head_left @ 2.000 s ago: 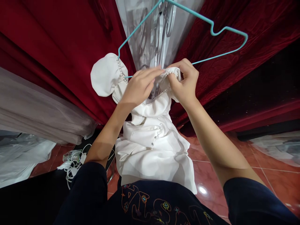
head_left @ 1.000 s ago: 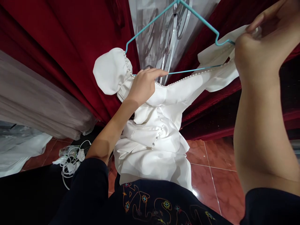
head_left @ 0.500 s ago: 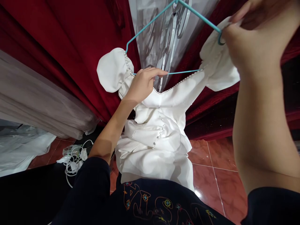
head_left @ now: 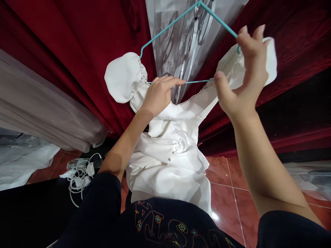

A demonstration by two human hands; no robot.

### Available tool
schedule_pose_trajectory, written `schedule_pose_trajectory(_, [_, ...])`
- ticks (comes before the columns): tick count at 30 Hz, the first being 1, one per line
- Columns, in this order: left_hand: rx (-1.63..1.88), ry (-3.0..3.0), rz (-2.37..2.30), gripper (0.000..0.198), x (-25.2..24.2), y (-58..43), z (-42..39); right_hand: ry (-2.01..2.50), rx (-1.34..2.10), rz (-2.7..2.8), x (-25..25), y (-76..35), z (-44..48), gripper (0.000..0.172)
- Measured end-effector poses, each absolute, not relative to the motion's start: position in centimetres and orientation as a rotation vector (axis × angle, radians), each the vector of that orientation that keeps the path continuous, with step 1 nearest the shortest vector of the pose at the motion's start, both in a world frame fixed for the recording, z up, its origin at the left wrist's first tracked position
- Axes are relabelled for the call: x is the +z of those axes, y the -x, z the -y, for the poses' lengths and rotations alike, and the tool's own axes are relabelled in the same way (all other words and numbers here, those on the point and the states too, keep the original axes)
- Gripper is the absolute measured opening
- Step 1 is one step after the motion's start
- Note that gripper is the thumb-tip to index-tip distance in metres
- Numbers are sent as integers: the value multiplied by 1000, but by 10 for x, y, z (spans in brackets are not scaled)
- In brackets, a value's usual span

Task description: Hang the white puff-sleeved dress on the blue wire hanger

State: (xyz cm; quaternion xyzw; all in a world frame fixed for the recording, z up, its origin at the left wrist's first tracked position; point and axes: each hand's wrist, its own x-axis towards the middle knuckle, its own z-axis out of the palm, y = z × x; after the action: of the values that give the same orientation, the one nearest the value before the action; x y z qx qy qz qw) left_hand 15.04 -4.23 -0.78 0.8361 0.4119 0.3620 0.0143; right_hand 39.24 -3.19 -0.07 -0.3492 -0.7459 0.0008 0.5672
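A white dress [head_left: 170,151] with puffed sleeves, a pearl-trimmed neckline and a row of small buttons hangs on a teal wire hanger [head_left: 165,29]. My left hand [head_left: 159,94] rests closed on the neckline and the hanger's lower bar near the left sleeve. My right hand [head_left: 244,77] is raised at the hanger's right shoulder. Its fingers are loosely apart and touch the right puffed sleeve [head_left: 269,58], which sits over the hanger's end.
Dark red velvet curtains [head_left: 77,51] hang behind, with clear plastic sheeting [head_left: 181,38] in the gap. Grey fabric [head_left: 38,117] lies at the left. White cables and chargers [head_left: 80,172] lie on the red tiled floor [head_left: 227,193]. More plastic [head_left: 307,175] lies at the right.
My right hand pulled the dress's right sleeve out from the centre and set it over the hanger's right end. Its grip has since loosened. My left hand stayed on the neckline.
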Motion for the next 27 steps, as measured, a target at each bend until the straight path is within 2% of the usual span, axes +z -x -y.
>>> schedule_pose_trajectory(3, [1114, -2617, -1289, 47, -11, -154, 40, 678, -114, 1932, -22, -372, 30, 48])
schedule_pose_trajectory(5, [1105, -2626, -1318, 44, -14, -155, 38, 824, -118, 2014, -41, -358, 23, 44])
schedule_pose_trajectory(8, [1085, -2658, -1322, 41, -17, -154, 38, 1005, -175, 1916, -60, -340, 16, 38])
schedule_pose_trajectory(12, [1059, -2693, -1287, 35, -8, -144, 44, 983, -144, 1774, -60, -326, 25, 37])
schedule_pose_trajectory(14, [1228, -2682, -1345, 37, -2, -134, 42, 990, -110, 1766, -55, -322, 33, 37])
schedule_pose_trajectory(18, [2091, -2539, -1664, 25, -1, -112, 11, 1006, -73, 1806, -51, -321, 41, 34])
schedule_pose_trajectory(20, [2334, -2390, -1826, 17, -5, -102, -7, 1018, -83, 1824, -52, -325, 39, 33])
schedule_pose_trajectory(22, [2150, -2403, -1870, 16, -6, -95, -16, 1033, -101, 1829, -53, -330, 34, 33])
schedule_pose_trajectory(25, [1833, -2378, -1810, 30, 3, -85, -11, 1037, -137, 1815, -53, -341, 26, 32])
schedule_pose_trajectory(27, [1859, -2247, -1774, 35, 13, -75, -1, 1025, -139, 1839, -52, -347, 24, 31])
